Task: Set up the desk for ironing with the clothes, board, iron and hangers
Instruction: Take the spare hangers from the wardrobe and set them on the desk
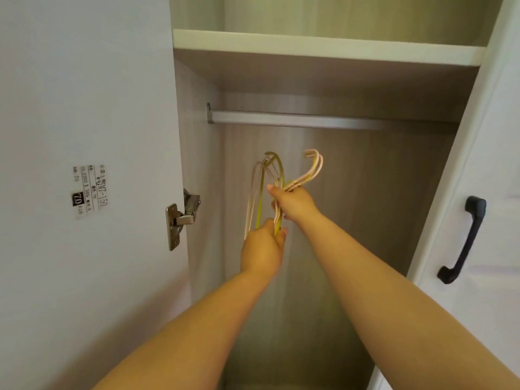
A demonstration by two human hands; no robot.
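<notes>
Wardrobe (337, 170): hangers (277, 175) gripped by both hands.

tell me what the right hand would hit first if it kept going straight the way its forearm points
Probably the wardrobe's back panel, below the rail. The right hand, gripping hangers, points up and inward; depth is unclear.

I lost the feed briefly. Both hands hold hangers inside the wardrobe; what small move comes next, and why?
Probably draw both hands back out. The left hand and right hand already grip the thin green and pink hangers below the bare metal rail, so nothing visible holds them.
</notes>
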